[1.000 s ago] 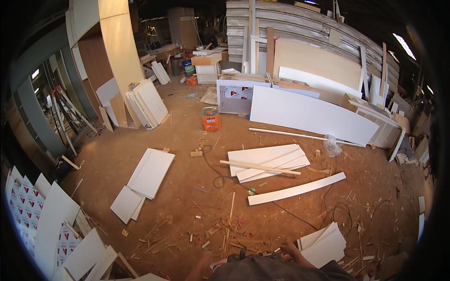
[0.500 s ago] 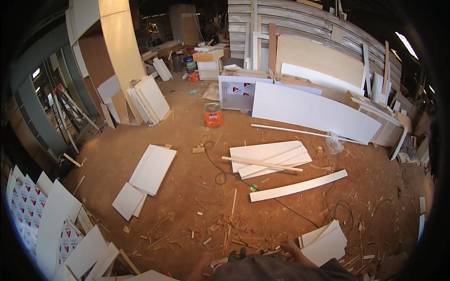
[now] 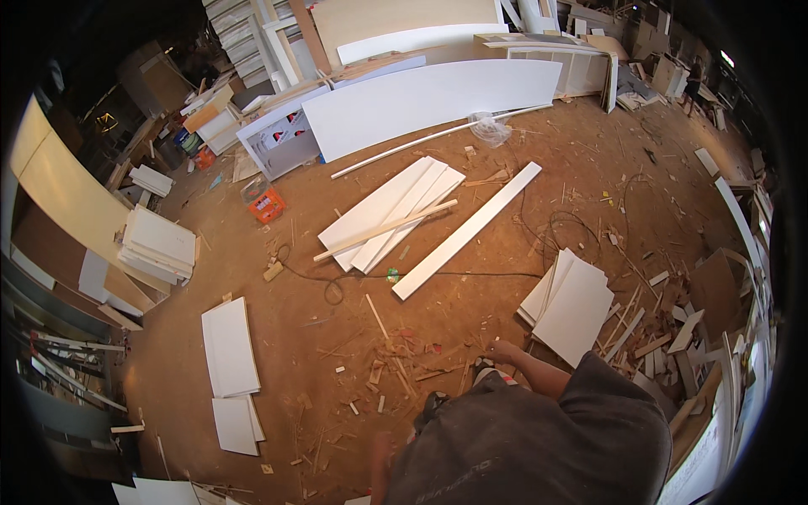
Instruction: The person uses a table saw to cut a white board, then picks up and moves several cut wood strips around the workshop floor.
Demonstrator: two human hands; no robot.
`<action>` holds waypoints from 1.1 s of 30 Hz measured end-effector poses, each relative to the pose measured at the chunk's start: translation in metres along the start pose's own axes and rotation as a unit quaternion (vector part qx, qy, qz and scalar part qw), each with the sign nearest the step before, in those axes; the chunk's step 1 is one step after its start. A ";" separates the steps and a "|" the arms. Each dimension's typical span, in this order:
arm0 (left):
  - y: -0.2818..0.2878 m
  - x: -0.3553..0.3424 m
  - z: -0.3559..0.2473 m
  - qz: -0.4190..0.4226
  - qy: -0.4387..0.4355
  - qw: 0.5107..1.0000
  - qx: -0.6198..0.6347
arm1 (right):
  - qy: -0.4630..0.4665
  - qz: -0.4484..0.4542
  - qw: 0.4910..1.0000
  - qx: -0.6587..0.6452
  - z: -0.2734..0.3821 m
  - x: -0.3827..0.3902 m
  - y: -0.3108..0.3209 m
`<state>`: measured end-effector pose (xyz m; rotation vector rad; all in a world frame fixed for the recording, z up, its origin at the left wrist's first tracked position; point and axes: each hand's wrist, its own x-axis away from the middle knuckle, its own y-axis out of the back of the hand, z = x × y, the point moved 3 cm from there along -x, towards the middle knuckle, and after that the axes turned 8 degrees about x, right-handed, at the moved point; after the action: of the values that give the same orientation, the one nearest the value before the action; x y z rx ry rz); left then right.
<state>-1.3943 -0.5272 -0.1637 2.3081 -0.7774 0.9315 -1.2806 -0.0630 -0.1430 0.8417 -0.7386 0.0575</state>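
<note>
My right hand hangs low in front of my body, beside my shoe, with the forearm coming from the right. Nothing shows in it, but its fingers are too small to read. A stack of white boards lies on the floor just right of it. My left hand is smeared by motion at the left of my dark shirt, its fingers indistinct. Ahead on the floor lie a long narrow white board, several wider white panels and a thin wooden strip across them. More white panels lie to the left.
Wood scraps and a dark cable are strewn over the brown floor. An orange box stands farther off. A long white panel leans at the back, near crumpled clear plastic. Offcuts pile up at the right.
My view has swung to the right and tilted, so the boards appear farther left and the right-hand scrap pile shows. More of my body is in view. Both hands still hang low.
</note>
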 end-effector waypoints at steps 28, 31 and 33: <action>0.013 0.111 -0.027 0.434 0.049 0.894 -0.101 | -0.031 -0.013 0.997 -0.072 -0.026 -0.006 -0.017; 0.009 0.109 -0.024 0.427 0.043 0.899 -0.092 | -0.048 -0.019 0.996 -0.072 -0.010 -0.005 -0.007; 0.011 0.109 -0.022 0.422 0.038 0.902 -0.085 | -0.056 -0.007 0.995 -0.083 -0.006 -0.006 -0.001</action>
<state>-1.3463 -0.5543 -0.0663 1.7374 -1.8093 1.2174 -1.2810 -0.0581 -0.1499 0.6947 -0.8300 -0.0635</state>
